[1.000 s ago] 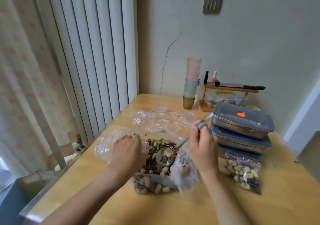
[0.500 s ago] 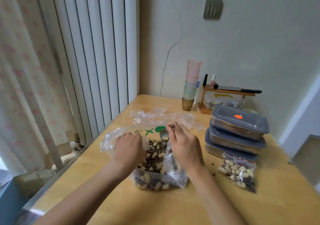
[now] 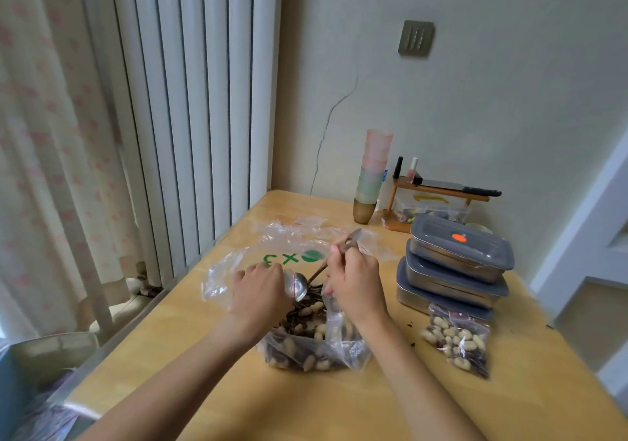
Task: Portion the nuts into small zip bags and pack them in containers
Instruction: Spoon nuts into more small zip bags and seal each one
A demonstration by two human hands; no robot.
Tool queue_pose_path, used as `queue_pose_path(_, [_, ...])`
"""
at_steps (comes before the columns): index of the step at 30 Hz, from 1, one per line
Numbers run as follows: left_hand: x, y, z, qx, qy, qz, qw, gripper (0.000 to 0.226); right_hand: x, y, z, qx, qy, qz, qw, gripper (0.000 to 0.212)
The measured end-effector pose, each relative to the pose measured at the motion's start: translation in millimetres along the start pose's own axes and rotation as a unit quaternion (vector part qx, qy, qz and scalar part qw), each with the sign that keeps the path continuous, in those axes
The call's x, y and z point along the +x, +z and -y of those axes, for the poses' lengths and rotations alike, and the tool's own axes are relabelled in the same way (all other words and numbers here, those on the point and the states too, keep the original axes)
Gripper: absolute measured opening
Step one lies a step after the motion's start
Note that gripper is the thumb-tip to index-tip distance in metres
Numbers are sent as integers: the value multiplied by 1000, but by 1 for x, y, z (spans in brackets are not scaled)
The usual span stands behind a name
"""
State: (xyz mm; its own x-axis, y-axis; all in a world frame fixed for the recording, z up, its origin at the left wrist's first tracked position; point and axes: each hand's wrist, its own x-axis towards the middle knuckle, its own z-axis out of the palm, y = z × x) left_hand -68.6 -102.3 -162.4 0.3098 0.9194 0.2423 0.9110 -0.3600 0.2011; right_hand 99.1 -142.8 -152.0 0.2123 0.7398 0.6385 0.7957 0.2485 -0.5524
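The big nut bag (image 3: pixel 307 345) is lying on the wooden surface (image 3: pixel 190 335) (mouth open). The right hand (image 3: pixel 353 284) grip is pinching a spoon (image 3: pixel 299 286) above it; the left hand (image 3: pixel 260 292) is pinching the bag's plastic. A filled small zip bag (image 3: pixel 457 342) is lying beside the stacked containers (image 3: pixel 452 267).

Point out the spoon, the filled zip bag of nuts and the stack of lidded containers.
spoon (image 3: pixel 296 286): head view, on the metal bowl.
filled zip bag (image 3: pixel 457 342): head view, on the nuts showing through its middle.
stack of containers (image 3: pixel 458 244): head view, on the top grey lid.
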Motion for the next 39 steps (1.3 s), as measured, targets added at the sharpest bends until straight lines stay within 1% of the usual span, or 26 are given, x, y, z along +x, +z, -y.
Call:
queue_pose_path(3, [-2,1,3,-16,-13,16,1000,10,-1,2,3,73,66,-2,995,34])
queue_pose_path(5, [-3,3,6,-45,-30,27,998,11,-3,4,4,83,65,-9,994,34])
queue_pose_path(6, [-3,5,8,-60,-36,26,997,9,-5,6,5,75,49,-16,996,34])
queue_pose_path(8, [-3,8,15,-75,-43,24,996,5,-6,11,3,30,-14,-49,998,36])
queue_pose_path(10, [-2,10,20,-74,-36,33,996,21,-6,15,3,-32,-88,-76,993,36])
queue_pose_path(12, [1,10,23,-59,-25,41,997,34,-6,16,7,-66,-134,-79,986,30])
queue_pose_path(14, [7,13,26,-56,-29,41,997,35,-6,15,13,-77,-164,-78,980,26])
queue_pose_path(17, [18,22,31,-120,-68,24,990,25,-4,16,18,-83,-160,-72,981,32])
queue_pose_path(19, [20,22,30,-171,-83,12,982,19,-2,16,18,-77,-120,-64,988,41])
queue_pose_path(21, [20,23,28,-208,-79,-3,975,17,-1,13,17,-38,-48,-39,997,43])
queue_pose_path(24, [19,24,26,-218,-44,-24,975,27,-1,5,13,31,84,-11,996,39])
queue_pose_path(26, [19,25,25,-204,-26,-30,978,32,-3,0,7,69,156,-23,985,35])
queue_pose_path(30, [17,23,23,-161,-1,-52,986,37,-1,-10,-5,96,251,-47,962,34])
queue_pose_path(32, [18,19,21,-149,-4,-52,988,36,3,-13,-12,109,305,-49,945,34])
queue_pose_path(34, [18,16,18,-132,-12,-35,991,30,6,-16,-22,134,359,-44,923,31])
queue_pose_path(36, [18,16,16,-121,-23,-13,992,26,8,-19,-28,154,394,-41,905,27])
queue_pose_path(39, [16,17,15,-122,-46,8,991,36,6,-27,-29,148,400,-50,903,29])
